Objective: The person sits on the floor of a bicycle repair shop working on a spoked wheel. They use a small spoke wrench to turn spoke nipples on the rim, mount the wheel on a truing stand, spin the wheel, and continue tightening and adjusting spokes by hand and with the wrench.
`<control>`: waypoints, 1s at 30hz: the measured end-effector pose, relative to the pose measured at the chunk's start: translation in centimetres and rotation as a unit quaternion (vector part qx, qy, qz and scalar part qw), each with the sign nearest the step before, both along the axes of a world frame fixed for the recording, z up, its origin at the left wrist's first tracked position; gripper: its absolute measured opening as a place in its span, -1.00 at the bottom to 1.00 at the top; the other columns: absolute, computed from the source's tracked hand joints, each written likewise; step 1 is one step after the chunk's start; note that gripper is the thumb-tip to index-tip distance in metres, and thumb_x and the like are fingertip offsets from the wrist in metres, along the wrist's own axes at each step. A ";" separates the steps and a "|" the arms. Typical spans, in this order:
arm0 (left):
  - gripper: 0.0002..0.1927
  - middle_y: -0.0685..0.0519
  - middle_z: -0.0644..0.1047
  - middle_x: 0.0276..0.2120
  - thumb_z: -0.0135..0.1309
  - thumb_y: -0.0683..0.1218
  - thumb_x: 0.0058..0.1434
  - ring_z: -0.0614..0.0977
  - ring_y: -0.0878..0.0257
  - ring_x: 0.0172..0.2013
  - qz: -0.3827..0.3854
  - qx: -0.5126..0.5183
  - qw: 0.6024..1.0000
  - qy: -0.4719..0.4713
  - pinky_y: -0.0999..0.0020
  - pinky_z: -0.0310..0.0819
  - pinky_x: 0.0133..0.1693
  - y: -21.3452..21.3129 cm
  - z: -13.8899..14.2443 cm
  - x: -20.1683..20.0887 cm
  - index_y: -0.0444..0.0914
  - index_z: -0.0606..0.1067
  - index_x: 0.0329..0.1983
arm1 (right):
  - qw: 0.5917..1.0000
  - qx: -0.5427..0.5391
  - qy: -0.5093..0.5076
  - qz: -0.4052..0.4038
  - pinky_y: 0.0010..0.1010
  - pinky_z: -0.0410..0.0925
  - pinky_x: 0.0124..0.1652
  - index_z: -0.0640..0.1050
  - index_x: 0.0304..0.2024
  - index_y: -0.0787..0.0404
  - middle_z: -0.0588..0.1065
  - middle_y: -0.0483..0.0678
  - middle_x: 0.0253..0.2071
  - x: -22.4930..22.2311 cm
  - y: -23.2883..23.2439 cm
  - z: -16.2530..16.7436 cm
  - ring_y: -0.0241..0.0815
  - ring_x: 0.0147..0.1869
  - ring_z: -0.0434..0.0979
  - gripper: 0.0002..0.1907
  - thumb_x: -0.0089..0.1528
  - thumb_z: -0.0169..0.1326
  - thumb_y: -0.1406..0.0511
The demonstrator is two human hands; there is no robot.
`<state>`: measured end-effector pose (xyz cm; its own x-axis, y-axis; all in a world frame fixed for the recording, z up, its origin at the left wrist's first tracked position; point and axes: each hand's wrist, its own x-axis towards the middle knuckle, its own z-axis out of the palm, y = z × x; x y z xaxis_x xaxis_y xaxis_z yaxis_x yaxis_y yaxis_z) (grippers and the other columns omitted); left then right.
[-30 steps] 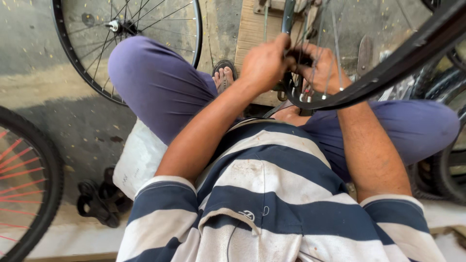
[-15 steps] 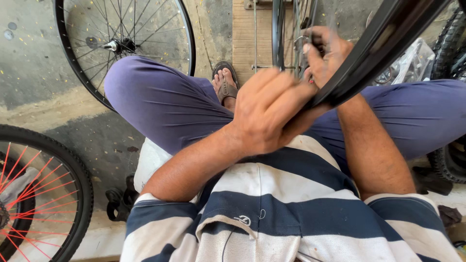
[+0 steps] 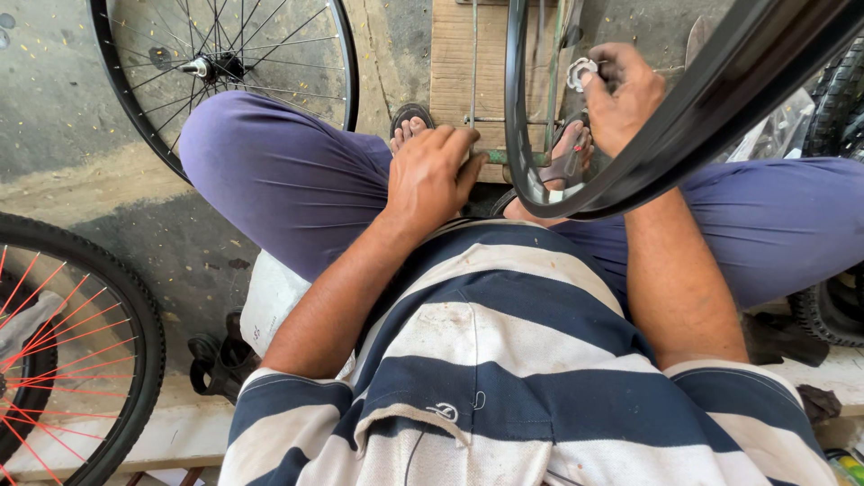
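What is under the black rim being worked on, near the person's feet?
Under the black rim lie a wooden board and two sandalled feet. The right hand holds a small silver part; the left hand covers whatever is beneath it.

3 bicycle wheels (image 3: 225,67), 2 hands (image 3: 432,180), 2 sandals (image 3: 409,117).

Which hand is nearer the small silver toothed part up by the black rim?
Right. The right hand holds the small silver toothed part at its fingertips, beside the black rim. The left hand is lower and off to the left, between the knees, apart from it.
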<state>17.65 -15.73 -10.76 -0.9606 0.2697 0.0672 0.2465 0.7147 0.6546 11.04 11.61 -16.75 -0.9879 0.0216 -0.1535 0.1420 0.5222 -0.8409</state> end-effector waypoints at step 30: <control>-0.79 0.01 0.55 -0.40 0.05 -0.07 0.35 0.49 0.31 -0.44 0.202 0.310 0.887 -0.275 0.32 0.41 -0.39 5.5 -0.1 -5.4 -0.31 0.52 -0.11 | 0.952 -0.234 -0.198 0.010 -0.35 0.41 -0.45 0.61 -0.27 0.34 0.56 0.00 -0.46 0.8 1.0 6.2 -0.22 -0.46 0.54 -0.66 0.30 0.14 0.14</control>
